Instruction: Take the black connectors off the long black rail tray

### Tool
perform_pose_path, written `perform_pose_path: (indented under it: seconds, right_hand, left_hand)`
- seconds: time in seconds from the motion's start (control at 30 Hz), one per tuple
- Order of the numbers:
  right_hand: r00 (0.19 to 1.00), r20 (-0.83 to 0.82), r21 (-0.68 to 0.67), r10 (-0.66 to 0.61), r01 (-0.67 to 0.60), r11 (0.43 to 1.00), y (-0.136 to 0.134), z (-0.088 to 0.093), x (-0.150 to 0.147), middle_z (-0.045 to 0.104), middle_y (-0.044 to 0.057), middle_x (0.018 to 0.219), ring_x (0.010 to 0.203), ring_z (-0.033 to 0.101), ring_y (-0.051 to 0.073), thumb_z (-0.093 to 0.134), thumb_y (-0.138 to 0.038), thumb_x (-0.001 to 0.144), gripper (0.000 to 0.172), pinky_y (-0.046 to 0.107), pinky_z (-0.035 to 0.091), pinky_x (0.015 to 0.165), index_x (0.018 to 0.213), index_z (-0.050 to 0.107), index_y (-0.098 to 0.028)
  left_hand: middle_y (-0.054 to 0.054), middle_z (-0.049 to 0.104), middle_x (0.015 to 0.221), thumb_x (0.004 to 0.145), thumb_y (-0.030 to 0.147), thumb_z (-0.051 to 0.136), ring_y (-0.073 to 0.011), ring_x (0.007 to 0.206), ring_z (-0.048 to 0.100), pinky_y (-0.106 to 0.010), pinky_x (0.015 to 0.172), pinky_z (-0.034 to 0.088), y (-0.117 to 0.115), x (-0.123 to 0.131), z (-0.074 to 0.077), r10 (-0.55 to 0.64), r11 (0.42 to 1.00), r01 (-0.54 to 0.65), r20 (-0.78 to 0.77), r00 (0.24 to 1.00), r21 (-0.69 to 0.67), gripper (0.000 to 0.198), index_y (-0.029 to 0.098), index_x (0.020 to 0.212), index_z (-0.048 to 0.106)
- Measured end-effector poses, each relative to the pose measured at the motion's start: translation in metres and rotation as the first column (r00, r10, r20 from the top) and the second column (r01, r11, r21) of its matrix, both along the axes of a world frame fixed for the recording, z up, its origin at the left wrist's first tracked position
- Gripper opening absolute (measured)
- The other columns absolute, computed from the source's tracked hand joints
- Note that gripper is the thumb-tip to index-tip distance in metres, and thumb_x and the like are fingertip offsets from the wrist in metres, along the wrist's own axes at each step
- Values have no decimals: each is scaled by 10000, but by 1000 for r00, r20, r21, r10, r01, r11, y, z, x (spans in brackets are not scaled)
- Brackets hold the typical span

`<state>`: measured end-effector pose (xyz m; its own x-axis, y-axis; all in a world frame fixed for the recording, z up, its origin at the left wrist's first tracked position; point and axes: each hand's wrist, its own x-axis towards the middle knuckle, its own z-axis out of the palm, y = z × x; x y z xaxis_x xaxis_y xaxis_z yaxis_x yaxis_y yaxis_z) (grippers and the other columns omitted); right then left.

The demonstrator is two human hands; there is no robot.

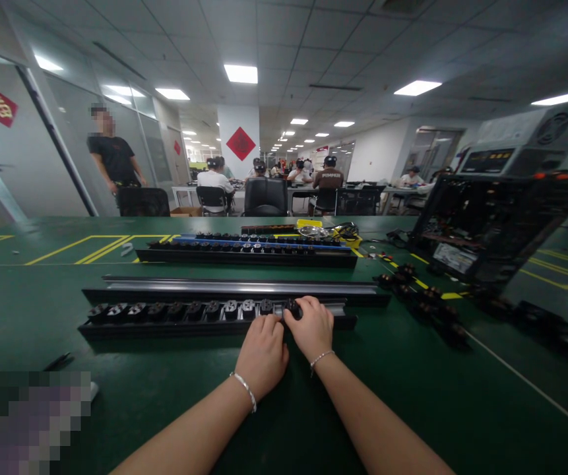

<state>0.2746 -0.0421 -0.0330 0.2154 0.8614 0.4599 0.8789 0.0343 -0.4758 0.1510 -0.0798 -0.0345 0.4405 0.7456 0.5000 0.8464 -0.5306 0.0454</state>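
Observation:
A long black rail [165, 330] with a silver channel lies across the table in front of me, with a row of black socket modules [194, 310] seated along it. My right hand [312, 328] is closed around one more black module [293, 307], held at the channel just right of the row. Close beside it, my left hand [262, 353] has its fingers curled over the rail's near wall; its fingertips are partly hidden. Behind lies a second black rail [234, 289] with a bare silver channel.
Farther back are a filled black rail [244, 256] and a yellow container [353, 241] with cables. Loose black modules [432, 307] spread on the right beside an opened computer case [486, 224]. A dark pen-like item [59, 362] lies left. A person [111, 155] stands beyond the green table [165, 409].

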Motion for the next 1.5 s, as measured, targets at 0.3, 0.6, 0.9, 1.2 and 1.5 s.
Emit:
perform_pose_path:
  seconds: [0.3,0.6,0.9,1.2,1.5]
  right_hand:
    - [998,19,2,-54,54,999,-1,1,10,623,50,1060,934,534,210,532,-345,754,266,348,314,852,949,644,-203]
    - [996,45,18,-72,71,997,-1,2,12,623,55,1028,935,534,204,534,-344,739,255,353,295,906,906,650,-189]
    - [993,47,19,-110,109,994,2,0,22,624,68,1010,924,530,214,512,-337,741,261,348,296,896,907,645,-185]
    - [989,59,21,-133,132,991,2,0,30,630,74,986,912,536,212,497,-337,739,259,363,290,909,878,641,-173]
    - [986,10,22,-164,164,986,4,0,44,606,91,1126,1054,497,246,486,-325,726,280,451,206,1008,898,647,-173]
  left_hand:
    - [-91,531,1050,756,135,488,-233,1006,469,-404,912,393,1,-2,-1,-11,1000,11,25,1000,-9,157,161,902,540]
    - [-76,531,1062,758,135,481,-226,1009,469,-386,916,392,2,-2,-1,-7,999,9,42,999,-35,249,167,997,542]
    - [-75,535,1067,755,126,481,-219,1008,467,-383,923,393,1,-3,1,-2,1000,3,48,999,-31,265,170,1010,541]
    - [-77,537,1079,760,135,481,-218,1011,468,-374,921,391,1,-4,2,-3,999,5,38,999,-48,269,168,1020,544]
    - [-74,531,1112,776,143,462,-216,1019,465,-383,934,382,1,-5,2,1,999,0,35,999,-48,388,174,1162,492]
